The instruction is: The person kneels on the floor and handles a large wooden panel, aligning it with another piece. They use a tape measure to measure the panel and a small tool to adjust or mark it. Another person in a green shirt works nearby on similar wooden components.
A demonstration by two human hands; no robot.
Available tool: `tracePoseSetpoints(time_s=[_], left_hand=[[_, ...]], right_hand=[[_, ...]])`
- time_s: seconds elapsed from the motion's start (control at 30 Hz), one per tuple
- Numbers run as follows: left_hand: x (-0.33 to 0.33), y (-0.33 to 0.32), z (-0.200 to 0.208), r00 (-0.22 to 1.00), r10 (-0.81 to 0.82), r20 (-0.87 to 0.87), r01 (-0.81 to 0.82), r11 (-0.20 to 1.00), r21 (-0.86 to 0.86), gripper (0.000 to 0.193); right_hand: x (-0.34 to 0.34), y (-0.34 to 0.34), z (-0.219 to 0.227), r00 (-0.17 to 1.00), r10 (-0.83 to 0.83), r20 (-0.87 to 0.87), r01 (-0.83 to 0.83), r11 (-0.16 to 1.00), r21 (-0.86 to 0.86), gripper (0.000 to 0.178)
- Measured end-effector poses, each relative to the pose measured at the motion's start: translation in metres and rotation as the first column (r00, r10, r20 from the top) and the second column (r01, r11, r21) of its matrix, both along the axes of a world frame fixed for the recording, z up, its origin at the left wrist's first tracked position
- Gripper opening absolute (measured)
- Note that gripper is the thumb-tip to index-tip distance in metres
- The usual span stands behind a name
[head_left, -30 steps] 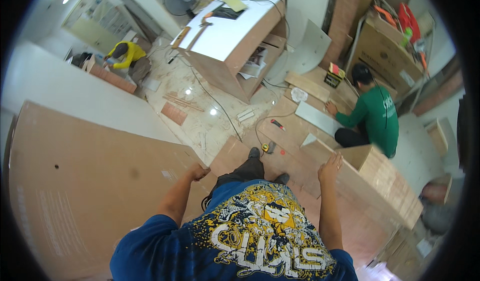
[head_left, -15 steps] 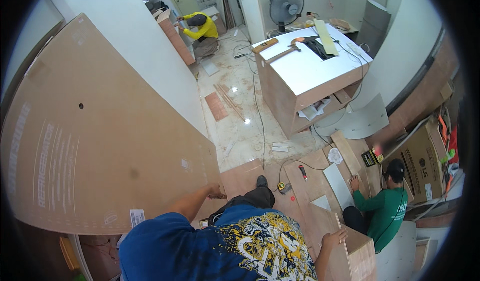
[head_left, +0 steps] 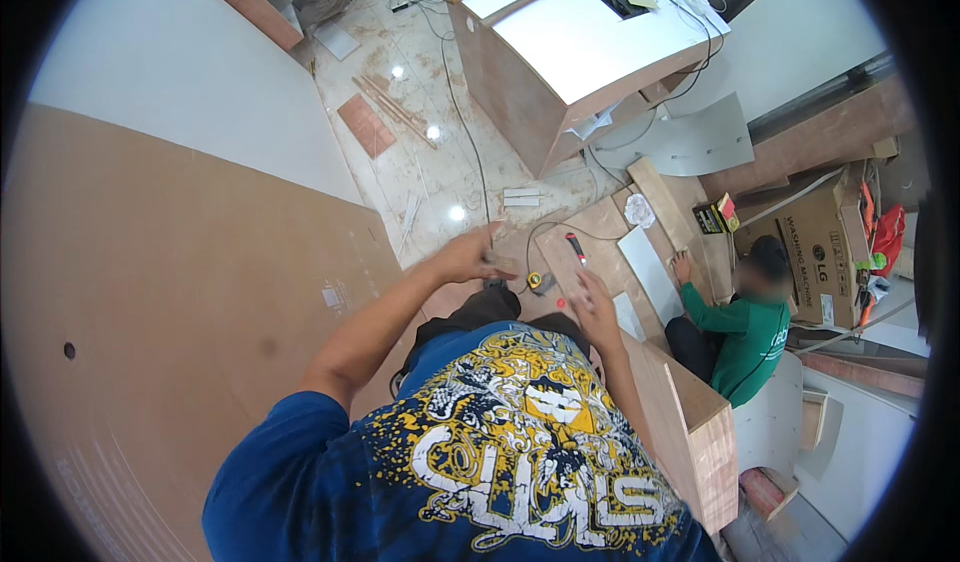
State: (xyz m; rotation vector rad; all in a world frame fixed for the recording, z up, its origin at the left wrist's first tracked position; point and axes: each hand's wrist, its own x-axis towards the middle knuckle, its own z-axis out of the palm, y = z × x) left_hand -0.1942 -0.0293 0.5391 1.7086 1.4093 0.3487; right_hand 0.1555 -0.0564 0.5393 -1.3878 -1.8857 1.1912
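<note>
My left hand [head_left: 474, 259] is raised in front of me with its fingers apart and nothing in it, above my dark shoe. Opposite it, my right hand [head_left: 597, 314] is in the air over the plywood, its fingers stretched out and holding nothing I can see. A yellow and black tape measure [head_left: 540, 282] lies on the floor between and just beyond my hands. Further off is a red and black utility knife [head_left: 575, 248] on the plywood sheet [head_left: 560, 224]. A small white offcut [head_left: 628, 316] is partly hidden beside my right hand.
A large cardboard sheet [head_left: 200, 262] stands along my left. A co-worker in green [head_left: 752, 327] crouches at right by a long white panel [head_left: 650, 277]. Ahead, a white-topped cabinet [head_left: 560, 52] carries a hammer [head_left: 525, 2]. A cable [head_left: 462, 127] crosses the tiles. A plywood box [head_left: 700, 442] stands near my right arm.
My left hand has left the cardboard's edge, and my right hand has come off the plywood box; both are now raised in front of me. The view has tilted down.
</note>
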Motion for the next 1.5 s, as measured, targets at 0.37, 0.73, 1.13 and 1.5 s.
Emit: tracePoseSetpoints(time_s=[0.37,0.73,1.13,1.5], left_hand=[[-0.009,0.049,0.116,0.933,0.221,0.284,-0.211,0.975,-0.065,0.119],[-0.081,0.117,0.089,0.832,0.41,0.374,-0.395,0.911,-0.118,0.109],[-0.069,0.442,-0.016,0.746,0.501,0.439,-0.366,0.859,-0.357,0.08],[-0.014,0.648,-0.09,0.944,0.282,0.17,-0.328,0.856,0.399,0.076]], right_hand=[[-0.132,0.098,0.078,0.926,0.193,-0.324,-0.198,0.98,0.018,0.029],[-0.186,0.242,0.022,0.914,0.231,-0.334,-0.217,0.973,0.078,0.027],[-0.01,0.299,-0.231,0.977,-0.157,0.142,0.205,0.863,-0.462,0.039],[-0.086,0.257,-0.077,0.686,-0.701,-0.193,-0.048,0.22,-0.974,0.045]])
